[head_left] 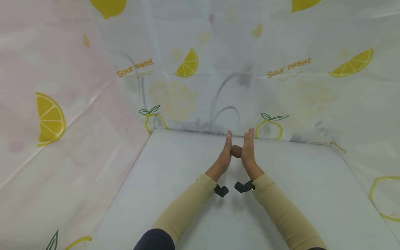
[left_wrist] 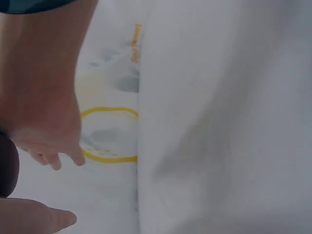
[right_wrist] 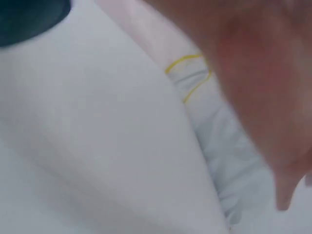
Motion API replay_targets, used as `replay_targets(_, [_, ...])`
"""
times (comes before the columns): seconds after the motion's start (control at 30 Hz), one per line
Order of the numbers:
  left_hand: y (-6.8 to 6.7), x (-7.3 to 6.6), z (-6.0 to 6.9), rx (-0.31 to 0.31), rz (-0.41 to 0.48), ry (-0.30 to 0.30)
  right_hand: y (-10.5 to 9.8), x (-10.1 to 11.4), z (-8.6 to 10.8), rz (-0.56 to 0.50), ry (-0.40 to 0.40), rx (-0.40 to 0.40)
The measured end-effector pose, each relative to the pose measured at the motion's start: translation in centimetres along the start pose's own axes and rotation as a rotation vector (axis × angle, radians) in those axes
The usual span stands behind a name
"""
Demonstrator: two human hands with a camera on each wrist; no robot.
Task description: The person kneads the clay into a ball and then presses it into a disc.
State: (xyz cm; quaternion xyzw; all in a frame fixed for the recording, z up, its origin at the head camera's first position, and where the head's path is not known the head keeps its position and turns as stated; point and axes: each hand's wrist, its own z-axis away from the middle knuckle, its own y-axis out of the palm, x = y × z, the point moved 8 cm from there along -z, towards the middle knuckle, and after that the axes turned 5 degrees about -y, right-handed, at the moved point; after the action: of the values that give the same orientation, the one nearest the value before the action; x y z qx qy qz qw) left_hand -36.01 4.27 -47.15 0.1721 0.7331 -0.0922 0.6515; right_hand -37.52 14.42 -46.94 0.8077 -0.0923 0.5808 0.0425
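Brown lump (head_left: pixel 236 151) held between the flat palms of left hand (head_left: pixel 223 157) and right hand (head_left: pixel 248 150), over smooth white counter (head_left: pixel 150 180). Grip: fingers straight, uncurled. Judged midway: lump compact, roundish, outline slightly uneven; setting down not yet done. Surface matte, possibly clay-like.

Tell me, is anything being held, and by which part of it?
A brown lump, by its opposite sides, between the left hand and the right hand.

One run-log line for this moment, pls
bare left hand: straight fingers | bare right hand: straight fingers | small brown rounded lump: between facing palms | white flat tabletop: below hands
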Motion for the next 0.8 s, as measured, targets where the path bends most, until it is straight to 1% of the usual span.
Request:
replay_targets(0.1, [0.4,-0.8,0.0,0.018,0.024,0.03,-0.3,-0.9,0.2,0.017,0.007,0.001])
replay_targets(0.17, [0.4,-1.2,-0.1,0.012,0.033,0.045,-0.4,-1.4,0.4,0.041,0.002,0.011])
replay_targets(0.27, [0.3,-1.6,-0.1,-0.003,0.026,0.044,-0.2,-1.6,0.8,0.062,-0.021,0.027])
replay_targets(0.37, [-0.1,-1.6,-0.1,-0.029,0.01,0.02,0.2,-1.5,1.3,0.076,-0.05,0.042])
replay_targets(0.53, [-0.9,-1.0,-0.1,-0.087,-0.012,-0.031,1.6,-1.0,2.6,0.115,-0.098,0.096])
replay_targets(0.63, [-1.2,-0.6,-0.2,-0.108,-0.013,-0.057,2.4,-0.6,3.3,0.096,-0.114,0.116])
replay_targets(0.7, [-1.4,-0.4,-0.3,-0.122,-0.018,-0.07,2.8,-0.4,3.7,0.065,-0.119,0.12])
replay_targets(0.8, [-1.7,-0.2,-0.3,-0.142,-0.042,-0.083,3.2,0.1,4.0,0.047,-0.14,0.119])
